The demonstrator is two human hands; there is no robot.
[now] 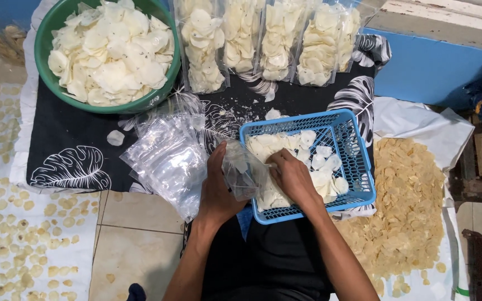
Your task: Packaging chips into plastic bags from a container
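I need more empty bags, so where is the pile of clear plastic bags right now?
The pile of clear plastic bags lies on the black leaf-print cloth, just left of the left hand, below the green bowl.

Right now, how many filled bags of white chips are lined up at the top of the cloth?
4, side by side right of the green bowl: first, second, third, fourth. The top edge crops them, so more may be hidden.
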